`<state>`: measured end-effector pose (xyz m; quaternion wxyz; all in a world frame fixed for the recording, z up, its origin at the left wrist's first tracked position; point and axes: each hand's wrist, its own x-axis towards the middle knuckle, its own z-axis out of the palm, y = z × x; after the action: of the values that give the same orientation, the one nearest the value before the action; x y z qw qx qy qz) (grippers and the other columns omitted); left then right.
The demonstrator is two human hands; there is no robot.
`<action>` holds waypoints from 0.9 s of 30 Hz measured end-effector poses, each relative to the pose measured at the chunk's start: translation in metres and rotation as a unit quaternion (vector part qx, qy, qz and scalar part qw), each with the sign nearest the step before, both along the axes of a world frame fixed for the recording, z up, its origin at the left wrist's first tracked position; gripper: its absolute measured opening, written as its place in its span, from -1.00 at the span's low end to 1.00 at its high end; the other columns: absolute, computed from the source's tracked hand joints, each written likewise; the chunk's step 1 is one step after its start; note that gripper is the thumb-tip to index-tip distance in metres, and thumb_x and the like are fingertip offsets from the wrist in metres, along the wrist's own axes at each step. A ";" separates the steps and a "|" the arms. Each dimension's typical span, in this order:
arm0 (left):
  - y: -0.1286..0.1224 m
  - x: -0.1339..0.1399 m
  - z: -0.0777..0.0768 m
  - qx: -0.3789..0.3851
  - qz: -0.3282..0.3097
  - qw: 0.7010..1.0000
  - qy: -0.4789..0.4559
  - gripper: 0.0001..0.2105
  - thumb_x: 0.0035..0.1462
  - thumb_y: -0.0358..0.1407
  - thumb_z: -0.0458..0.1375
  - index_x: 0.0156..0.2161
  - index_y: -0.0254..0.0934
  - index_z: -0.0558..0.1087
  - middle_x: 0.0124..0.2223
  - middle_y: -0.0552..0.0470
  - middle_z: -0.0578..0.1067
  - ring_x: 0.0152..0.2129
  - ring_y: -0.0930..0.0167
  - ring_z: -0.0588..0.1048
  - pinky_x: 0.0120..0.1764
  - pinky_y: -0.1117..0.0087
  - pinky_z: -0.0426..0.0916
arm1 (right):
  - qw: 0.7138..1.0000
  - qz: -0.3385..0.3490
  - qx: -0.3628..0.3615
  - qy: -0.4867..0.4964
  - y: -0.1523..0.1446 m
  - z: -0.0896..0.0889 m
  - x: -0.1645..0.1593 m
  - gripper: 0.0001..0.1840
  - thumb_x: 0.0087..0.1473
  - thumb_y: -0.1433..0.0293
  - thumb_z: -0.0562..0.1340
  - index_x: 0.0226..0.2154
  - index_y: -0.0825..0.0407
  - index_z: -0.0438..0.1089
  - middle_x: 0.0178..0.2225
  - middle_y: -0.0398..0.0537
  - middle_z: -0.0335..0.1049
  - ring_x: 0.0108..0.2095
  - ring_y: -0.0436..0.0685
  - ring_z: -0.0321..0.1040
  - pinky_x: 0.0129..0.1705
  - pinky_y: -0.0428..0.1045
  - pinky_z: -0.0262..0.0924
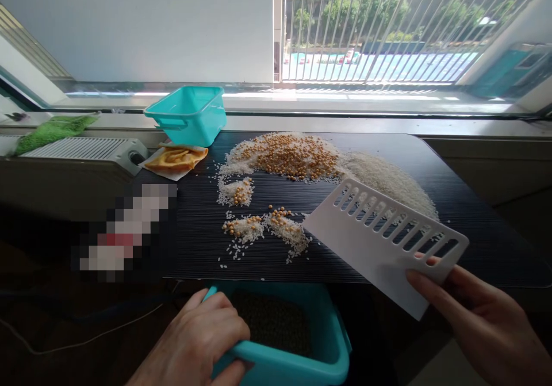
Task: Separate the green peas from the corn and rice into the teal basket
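My left hand (211, 328) is closed over the rim of a turquoise plastic bin (293, 354), which sits below the table's front edge with dark, fine-grained contents. Between the thumb and fingers of my right hand (470, 299) is a flat white slotted scraper (366, 242), tilted over the right part of the table. Behind it spreads a heap of white rice (383, 173). Yellow soybeans (297, 153) lie mixed with rice at the back middle. Small clusters of rice and beans (244, 228) are scattered nearer the front.
The black table (198, 253) stands by a window. At its back left are another turquoise bin (185, 115) and a folded yellow cloth (176, 159) on white paper. A green cloth (56, 133) lies on a radiator (81, 150). A cable (86, 340) runs at lower left.
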<state>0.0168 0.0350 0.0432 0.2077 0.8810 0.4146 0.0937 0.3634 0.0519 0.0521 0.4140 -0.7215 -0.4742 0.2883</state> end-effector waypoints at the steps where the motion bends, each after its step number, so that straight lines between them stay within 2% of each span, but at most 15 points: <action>1: -0.001 -0.001 -0.002 0.003 0.003 1.000 -0.009 -0.84 -0.08 -0.54 0.09 -0.43 -0.22 0.39 -0.45 0.16 0.51 -0.45 0.41 0.47 -0.28 0.37 0.29 | 1.000 0.001 -0.017 0.026 -0.001 -0.003 0.001 -0.65 -0.20 0.11 0.43 -0.29 -0.14 0.63 -0.35 -0.12 0.65 -0.39 0.25 0.60 -0.40 -0.06 0.51; 3: -0.002 -0.003 -0.006 0.003 0.006 1.000 -0.023 -0.84 -0.08 -0.54 0.09 -0.42 -0.22 0.39 -0.45 0.17 0.51 -0.44 0.41 0.46 -0.26 0.36 0.27 | 0.996 0.001 -0.044 0.081 -0.004 -0.008 0.003 -0.60 -0.20 0.09 0.44 -0.25 -0.13 0.63 -0.31 -0.10 0.65 -0.33 0.25 0.60 -0.34 -0.08 0.50; 7: -0.003 -0.005 -0.012 -0.003 0.012 0.999 -0.039 -0.82 -0.07 -0.54 0.08 -0.39 -0.20 0.38 -0.43 0.19 0.50 -0.43 0.41 0.45 -0.21 0.34 0.25 | 0.988 -0.012 -0.053 0.141 -0.006 -0.015 0.005 -0.54 -0.24 0.09 0.47 -0.23 -0.10 0.62 -0.27 -0.07 0.65 -0.26 0.28 0.59 -0.27 -0.07 0.50; 17: -0.007 -0.006 -0.012 -0.018 0.035 0.999 -0.025 -0.82 -0.06 -0.53 0.09 -0.39 -0.19 0.39 -0.41 0.17 0.51 -0.40 0.39 0.46 -0.16 0.32 0.26 | 0.987 -0.027 -0.033 0.153 -0.005 -0.005 -0.026 -0.55 -0.23 0.05 0.46 -0.25 -0.12 0.62 -0.25 -0.09 0.65 -0.24 0.22 0.59 -0.23 -0.12 0.47; 21: -0.007 -0.004 -0.005 -0.031 0.033 0.999 -0.003 -0.84 -0.05 -0.51 0.09 -0.40 -0.20 0.41 -0.40 0.13 0.53 -0.39 0.38 0.46 -0.18 0.34 0.29 | 0.989 -0.007 -0.044 0.140 -0.002 -0.001 -0.020 -0.55 -0.21 0.05 0.45 -0.24 -0.12 0.61 -0.23 -0.07 0.64 -0.22 0.24 0.59 -0.23 -0.09 0.47; 27: 0.002 0.004 0.014 -0.073 0.021 0.995 0.065 -0.84 -0.02 -0.52 0.09 -0.42 -0.24 0.46 -0.42 0.09 0.55 -0.41 0.37 0.48 -0.25 0.36 0.34 | 0.993 -0.010 -0.033 0.109 0.002 -0.002 -0.016 -0.52 -0.20 0.04 0.44 -0.20 -0.08 0.61 -0.25 -0.03 0.64 -0.24 0.30 0.59 -0.23 -0.02 0.50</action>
<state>0.0204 0.0365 0.0577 0.2420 0.8590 0.4510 0.0098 0.3475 0.0538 0.0497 0.4417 -0.7038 -0.4097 0.3765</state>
